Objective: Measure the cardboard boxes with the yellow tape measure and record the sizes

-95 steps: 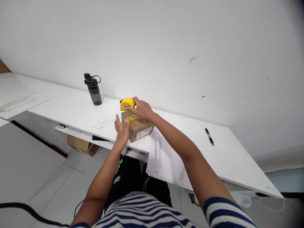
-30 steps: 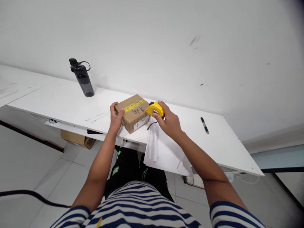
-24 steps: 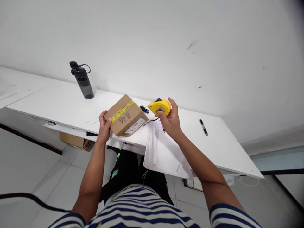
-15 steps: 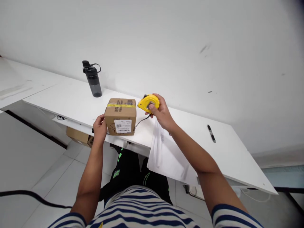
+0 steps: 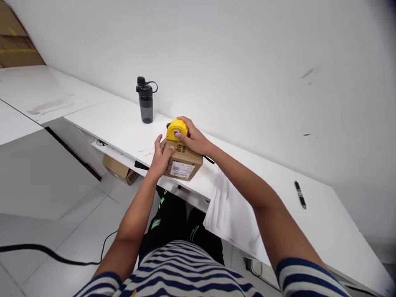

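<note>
A small brown cardboard box [image 5: 191, 158] with a white label [image 5: 182, 169] on its front sits near the table's front edge. My left hand [image 5: 161, 159] grips its left side, thumb on the top face and fingers behind the near corner. In my right hand [image 5: 195, 139] is a yellow tape measure [image 5: 177, 128], held over the far left part of the box top, thumb on its face. Its lower edge appears to rest on the box, though I cannot tell how firmly. The black strap [image 5: 209, 159] shows beside my right wrist.
A black bottle [image 5: 146, 103] stands behind the box by the wall. White papers [image 5: 229, 214] hang over the table's front edge on the right, with a black pen [image 5: 300, 194] farther right. Another cardboard box [image 5: 119, 168] lies below the table at left.
My right hand has brought the tape measure left, from beside the box onto its top. The left hand has moved up, its thumb now on the top face. The view has shifted left.
</note>
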Available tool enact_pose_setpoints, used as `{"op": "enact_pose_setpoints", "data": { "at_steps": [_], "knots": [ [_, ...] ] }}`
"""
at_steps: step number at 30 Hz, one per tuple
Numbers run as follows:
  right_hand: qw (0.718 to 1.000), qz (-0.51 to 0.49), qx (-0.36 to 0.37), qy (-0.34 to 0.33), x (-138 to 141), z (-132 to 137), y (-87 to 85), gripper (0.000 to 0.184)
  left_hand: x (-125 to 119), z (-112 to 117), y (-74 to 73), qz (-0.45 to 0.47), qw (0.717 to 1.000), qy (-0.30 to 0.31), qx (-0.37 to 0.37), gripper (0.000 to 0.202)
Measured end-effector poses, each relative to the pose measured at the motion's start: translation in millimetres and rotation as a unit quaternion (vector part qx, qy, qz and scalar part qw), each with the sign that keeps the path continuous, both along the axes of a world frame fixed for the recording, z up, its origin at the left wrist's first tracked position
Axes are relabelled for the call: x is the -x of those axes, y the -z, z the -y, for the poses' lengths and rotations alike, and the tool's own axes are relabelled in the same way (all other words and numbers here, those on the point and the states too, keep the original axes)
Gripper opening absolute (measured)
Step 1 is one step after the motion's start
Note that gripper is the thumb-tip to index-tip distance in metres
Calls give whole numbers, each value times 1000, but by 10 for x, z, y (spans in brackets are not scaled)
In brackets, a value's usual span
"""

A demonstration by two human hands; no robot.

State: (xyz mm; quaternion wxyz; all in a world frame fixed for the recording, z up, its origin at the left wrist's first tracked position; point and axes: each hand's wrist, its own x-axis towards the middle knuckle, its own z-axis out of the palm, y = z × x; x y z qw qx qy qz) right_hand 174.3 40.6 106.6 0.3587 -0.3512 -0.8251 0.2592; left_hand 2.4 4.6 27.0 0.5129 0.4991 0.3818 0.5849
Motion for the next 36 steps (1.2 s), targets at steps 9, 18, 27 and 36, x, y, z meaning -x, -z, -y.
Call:
{"op": "enact_pose_setpoints", "data": {
  "at_steps": [9, 18, 27, 36],
  "knots": [
    [999, 43, -31, 7, 25, 34, -46, 66, -28, 34, 26, -7, 999, -24, -45, 68],
    [995, 59, 33, 67, -579, 465, -86, 65, 2, 23, -25, -115, 985, -70, -109, 34],
    [981, 41, 87, 170, -1192, 1032, 56, 64, 44, -31, -25, -199, 958, -97, -182, 35],
    [975, 32, 71, 206, -1422, 1136, 96, 60, 29, -48, -52, -189, 962, -100, -170, 35]
  ]
}}
